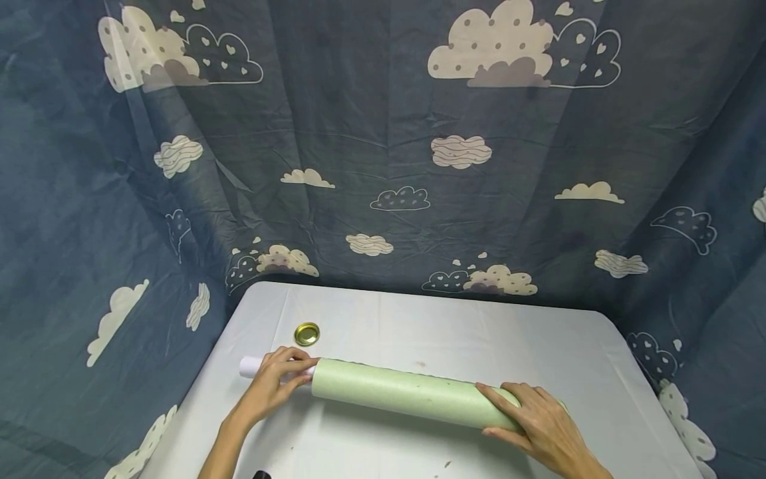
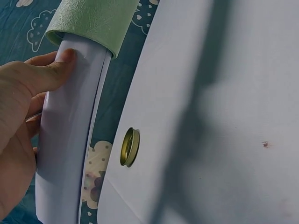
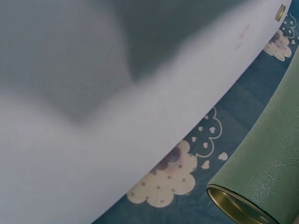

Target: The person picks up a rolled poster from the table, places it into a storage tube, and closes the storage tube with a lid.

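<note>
A long pale green tube [image 1: 407,394] is held above the table, tilted slightly down to the right. My right hand [image 1: 543,423] grips its right part, thumb on the near side. A white roll of paper [image 2: 70,126] sticks out of the tube's left end, its inner part hidden inside. My left hand [image 1: 276,380] holds this roll close to the tube's mouth, the thumb pressed on its surface. In the right wrist view a gold metal rim [image 3: 233,205] edges the tube's other end. A round gold lid [image 1: 307,334] lies on the table beyond my left hand.
The table [image 1: 514,332] is covered in white cloth with a few small dark specks. Dark blue curtains [image 1: 359,113] with cloud prints hang behind it and at both sides. A small black object [image 1: 261,475] shows at the bottom edge, mostly cut off.
</note>
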A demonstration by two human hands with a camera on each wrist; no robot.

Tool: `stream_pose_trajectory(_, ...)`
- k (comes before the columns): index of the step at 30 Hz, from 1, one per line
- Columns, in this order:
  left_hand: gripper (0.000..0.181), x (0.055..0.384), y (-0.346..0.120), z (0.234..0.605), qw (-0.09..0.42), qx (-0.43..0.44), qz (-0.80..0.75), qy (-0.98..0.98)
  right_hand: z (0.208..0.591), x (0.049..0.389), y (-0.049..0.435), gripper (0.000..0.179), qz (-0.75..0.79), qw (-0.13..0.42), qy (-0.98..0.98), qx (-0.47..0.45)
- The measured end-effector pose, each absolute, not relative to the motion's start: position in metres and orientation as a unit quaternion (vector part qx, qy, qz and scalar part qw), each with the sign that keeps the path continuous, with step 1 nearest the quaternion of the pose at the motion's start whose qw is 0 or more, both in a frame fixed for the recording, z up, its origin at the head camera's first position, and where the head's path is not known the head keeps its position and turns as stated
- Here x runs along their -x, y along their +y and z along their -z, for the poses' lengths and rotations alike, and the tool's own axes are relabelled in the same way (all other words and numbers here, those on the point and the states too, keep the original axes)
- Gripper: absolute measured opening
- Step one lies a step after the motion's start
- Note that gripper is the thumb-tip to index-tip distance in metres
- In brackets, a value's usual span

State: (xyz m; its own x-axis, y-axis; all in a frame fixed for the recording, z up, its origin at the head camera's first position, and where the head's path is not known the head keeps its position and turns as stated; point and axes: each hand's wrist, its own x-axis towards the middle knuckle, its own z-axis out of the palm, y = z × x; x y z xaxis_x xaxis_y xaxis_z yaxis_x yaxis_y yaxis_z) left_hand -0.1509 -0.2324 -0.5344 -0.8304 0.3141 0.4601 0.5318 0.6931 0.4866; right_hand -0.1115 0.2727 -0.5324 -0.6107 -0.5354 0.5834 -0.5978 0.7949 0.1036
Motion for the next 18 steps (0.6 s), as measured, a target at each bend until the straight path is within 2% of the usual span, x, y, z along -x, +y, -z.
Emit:
stream_pose_trajectory(12,0.047,0.152,-0.238,0.528,0.202,0.238,0.300,-0.901,0.533,0.110,0.274,0.074,-0.049,0.313,-0.896,-0.312)
stream_pose_trajectory(15,0.044,0.155,-0.254,0.519,0.210,0.191,0.336,-0.898,0.533,0.110,0.274,0.075,-0.046,0.312,-0.897,-0.309)
stream_pose_trajectory(18,0.039,0.155,-0.274,0.514,0.192,0.123,0.376,-0.898,0.532,0.110,0.275,0.076,-0.045,0.312,-0.899,-0.305)
